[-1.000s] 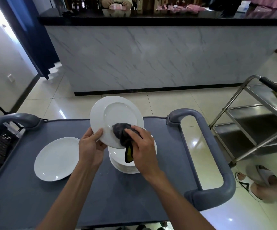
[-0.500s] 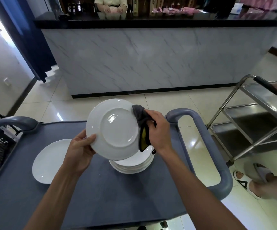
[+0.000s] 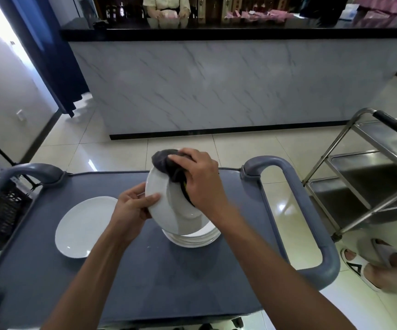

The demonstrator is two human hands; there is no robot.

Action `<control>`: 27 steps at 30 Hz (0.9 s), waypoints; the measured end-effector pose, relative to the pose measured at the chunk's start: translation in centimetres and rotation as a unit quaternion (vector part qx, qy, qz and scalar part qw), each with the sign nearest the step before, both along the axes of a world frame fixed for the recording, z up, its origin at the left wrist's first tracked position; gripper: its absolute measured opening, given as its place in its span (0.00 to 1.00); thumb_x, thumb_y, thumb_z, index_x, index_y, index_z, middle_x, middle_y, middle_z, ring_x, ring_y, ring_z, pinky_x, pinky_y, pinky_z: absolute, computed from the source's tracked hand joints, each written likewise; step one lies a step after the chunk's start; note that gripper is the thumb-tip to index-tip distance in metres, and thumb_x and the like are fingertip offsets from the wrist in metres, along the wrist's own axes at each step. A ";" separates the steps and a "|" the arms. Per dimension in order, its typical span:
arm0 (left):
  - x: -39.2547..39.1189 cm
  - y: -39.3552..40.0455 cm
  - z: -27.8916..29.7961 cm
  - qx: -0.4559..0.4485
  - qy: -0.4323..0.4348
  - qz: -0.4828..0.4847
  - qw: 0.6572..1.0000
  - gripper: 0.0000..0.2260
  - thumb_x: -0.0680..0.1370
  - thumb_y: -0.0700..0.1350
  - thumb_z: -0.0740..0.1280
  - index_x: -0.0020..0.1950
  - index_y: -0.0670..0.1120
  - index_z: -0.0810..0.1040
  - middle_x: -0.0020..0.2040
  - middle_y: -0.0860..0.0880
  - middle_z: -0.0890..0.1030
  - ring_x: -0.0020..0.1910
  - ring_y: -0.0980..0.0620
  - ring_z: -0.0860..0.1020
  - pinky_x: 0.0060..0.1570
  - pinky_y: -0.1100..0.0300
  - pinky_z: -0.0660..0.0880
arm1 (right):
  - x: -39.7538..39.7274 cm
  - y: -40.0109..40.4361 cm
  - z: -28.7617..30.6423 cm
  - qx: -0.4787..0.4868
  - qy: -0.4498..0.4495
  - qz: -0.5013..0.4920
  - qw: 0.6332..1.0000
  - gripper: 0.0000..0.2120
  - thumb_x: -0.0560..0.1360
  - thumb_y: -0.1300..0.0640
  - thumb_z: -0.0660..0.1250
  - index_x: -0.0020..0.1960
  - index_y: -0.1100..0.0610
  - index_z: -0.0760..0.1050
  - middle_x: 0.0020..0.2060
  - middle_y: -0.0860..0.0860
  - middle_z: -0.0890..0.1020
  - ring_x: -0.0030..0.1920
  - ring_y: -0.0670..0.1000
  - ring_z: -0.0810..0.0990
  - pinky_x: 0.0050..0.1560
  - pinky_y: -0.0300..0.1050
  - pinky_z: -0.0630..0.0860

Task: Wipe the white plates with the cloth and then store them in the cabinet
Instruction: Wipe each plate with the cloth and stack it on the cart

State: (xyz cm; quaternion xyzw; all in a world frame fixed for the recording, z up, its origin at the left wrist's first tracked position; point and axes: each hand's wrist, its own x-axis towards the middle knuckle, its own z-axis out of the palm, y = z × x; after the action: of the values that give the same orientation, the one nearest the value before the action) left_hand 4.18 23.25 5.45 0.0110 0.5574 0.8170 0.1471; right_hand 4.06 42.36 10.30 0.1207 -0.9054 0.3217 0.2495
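The left hand pinches the left rim of a round white ceramic plate, tilted steeply above the stack of white plates, while the right hand presses a bunched dark grey cloth against its upper right face.

Bright daylight from doorway at far left, blown out white. Glossy floor tiles carry small glare spots. Soft shadows under plate stack on grey cart top. Wide-angle bending at edges; counter curves. Slight softness overall, corners blurrier.
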 end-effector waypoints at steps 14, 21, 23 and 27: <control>0.4 -0.5 -0.1 -0.007 -0.009 0.024 1.000 0.19 0.71 0.37 0.71 0.63 0.40 0.82 0.56 0.37 0.84 0.49 0.42 0.83 0.43 0.51 0.83 | -2.2 -0.1 -0.2 -0.044 -0.058 -0.023 0.997 0.21 0.76 0.66 0.59 0.63 0.50 0.80 0.61 0.49 0.79 0.59 0.55 0.75 0.59 0.58 0.72; 0.6 -1.5 -0.2 0.035 -0.022 0.058 0.997 0.18 0.72 0.38 0.70 0.62 0.41 0.82 0.53 0.41 0.85 0.47 0.46 0.84 0.41 0.56 0.82 | -3.0 4.3 -0.3 -0.182 -0.169 -0.041 0.968 0.20 0.76 0.69 0.64 0.63 0.54 0.81 0.58 0.51 0.82 0.61 0.51 0.78 0.66 0.43 0.72; 0.5 -1.5 -0.1 0.057 -0.030 0.082 0.995 0.17 0.72 0.38 0.69 0.61 0.42 0.83 0.54 0.43 0.85 0.48 0.47 0.84 0.43 0.56 0.82 | -2.4 5.2 -0.7 -0.202 -0.183 -0.043 0.961 0.21 0.76 0.69 0.64 0.64 0.53 0.80 0.58 0.50 0.82 0.61 0.50 0.78 0.66 0.44 0.73; 0.1 -0.6 0.5 0.108 -0.046 0.130 0.985 0.12 0.76 0.37 0.66 0.58 0.45 0.82 0.54 0.46 0.84 0.50 0.50 0.82 0.46 0.58 0.82 | -0.9 5.4 -1.6 -0.259 -0.167 -0.048 0.950 0.22 0.76 0.70 0.63 0.65 0.54 0.79 0.58 0.48 0.83 0.61 0.47 0.78 0.66 0.48 0.74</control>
State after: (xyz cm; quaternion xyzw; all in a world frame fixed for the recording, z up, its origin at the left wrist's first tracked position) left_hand 4.28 22.67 5.90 -0.0828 0.4556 0.8841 0.0632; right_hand 3.17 47.77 8.74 -0.0474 -0.8243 0.5483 0.1324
